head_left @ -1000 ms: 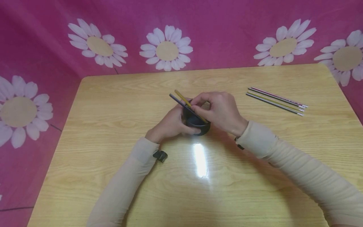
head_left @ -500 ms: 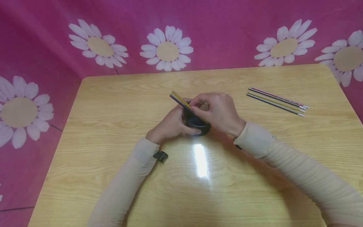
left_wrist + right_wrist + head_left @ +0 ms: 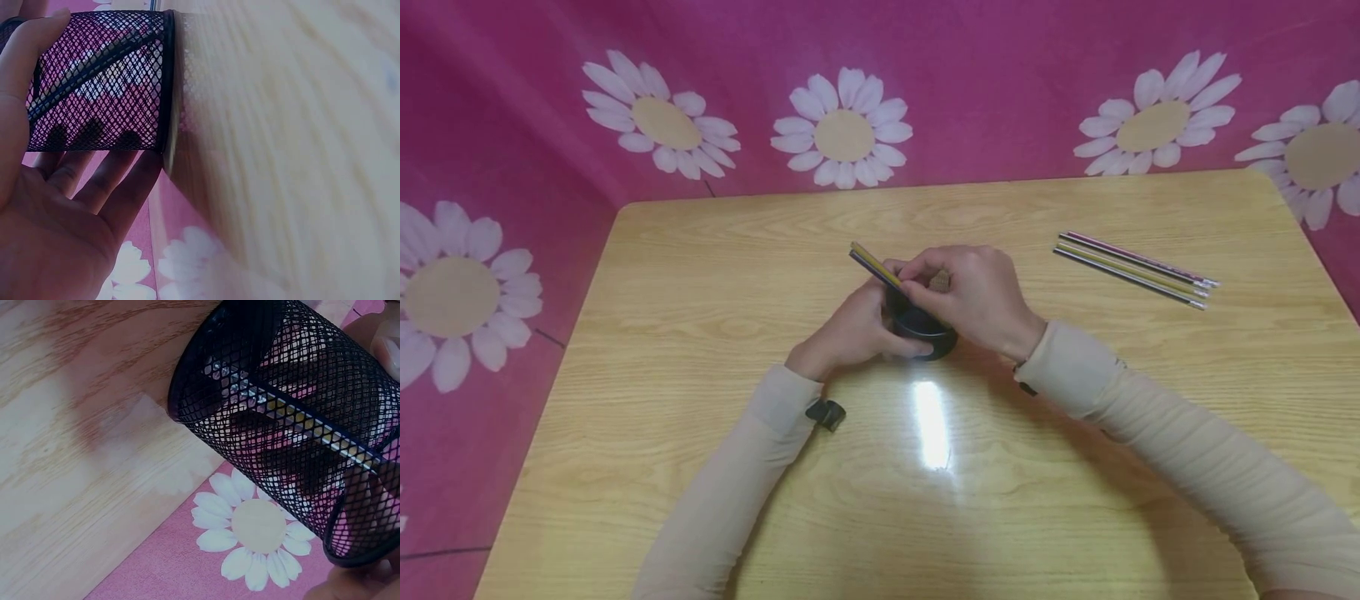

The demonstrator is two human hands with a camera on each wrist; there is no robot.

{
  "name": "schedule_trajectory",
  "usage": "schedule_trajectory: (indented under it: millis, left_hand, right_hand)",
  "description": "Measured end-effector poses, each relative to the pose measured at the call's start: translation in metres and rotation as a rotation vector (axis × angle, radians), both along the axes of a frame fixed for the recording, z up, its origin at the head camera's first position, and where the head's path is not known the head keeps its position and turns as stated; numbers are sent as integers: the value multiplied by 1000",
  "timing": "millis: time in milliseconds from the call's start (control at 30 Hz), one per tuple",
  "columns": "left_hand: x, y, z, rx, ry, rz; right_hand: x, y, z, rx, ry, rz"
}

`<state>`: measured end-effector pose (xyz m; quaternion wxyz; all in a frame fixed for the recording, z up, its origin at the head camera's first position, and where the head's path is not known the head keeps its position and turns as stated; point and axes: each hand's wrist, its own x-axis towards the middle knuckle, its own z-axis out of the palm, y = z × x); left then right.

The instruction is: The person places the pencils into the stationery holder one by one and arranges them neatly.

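My left hand [image 3: 850,327] grips a black mesh pencil cup [image 3: 106,81] standing on the table; its thumb and fingers lie on opposite sides of the mesh. Two pencils [image 3: 876,268], one dark and one yellow-and-black, lean side by side in the cup, their upper ends sticking out to the far left. At the cup's mouth, the thumb and forefinger of my right hand [image 3: 985,296] pinch the yellow-and-black pencil. Through the mesh in the right wrist view, the eraser ends of pencils [image 3: 306,425] show near the cup's bottom. My right fingertips partly hide the cup's opening.
Several pencils [image 3: 1135,271] lie roughly parallel on the wooden table [image 3: 700,275], off to the right, eraser ends pointing right. A pink curtain [image 3: 992,92] with white flowers hangs behind the table's far edge and along its left side.
The yellow-and-black pencil's upper end has swung left, closing the gap to the dark pencil. My right hand has shifted slightly left; the left hand keeps its hold on the cup.
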<state>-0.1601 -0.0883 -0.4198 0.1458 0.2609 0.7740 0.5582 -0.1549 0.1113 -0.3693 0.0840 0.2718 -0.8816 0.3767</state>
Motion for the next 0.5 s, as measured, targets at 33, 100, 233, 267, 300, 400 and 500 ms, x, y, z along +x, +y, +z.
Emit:
schedule_trajectory:
  millis: [33, 100, 233, 267, 300, 400, 500]
  left_hand:
    - [0, 0, 0, -1, 1, -1]
    - [-1, 0, 0, 0, 2, -4]
    - [-1, 1, 0, 5, 7, -12]
    - [-1, 1, 0, 5, 9, -12]
    - [-1, 1, 0, 4, 11, -12]
    - [-1, 1, 0, -5, 12, -7]
    - [-2, 2, 1, -11, 11, 0]
  right_hand:
    - [0, 0, 0, 0, 1, 1]
    - [-1, 0, 0, 2, 4, 2]
    - [-2, 0, 0, 7, 6, 6]
    - [-2, 1, 0, 9, 5, 6]
    - [-2, 1, 0, 10, 4, 6]
    - [-3, 1, 0, 18, -4, 6]
    - [-4, 1, 0, 25, -9, 6]
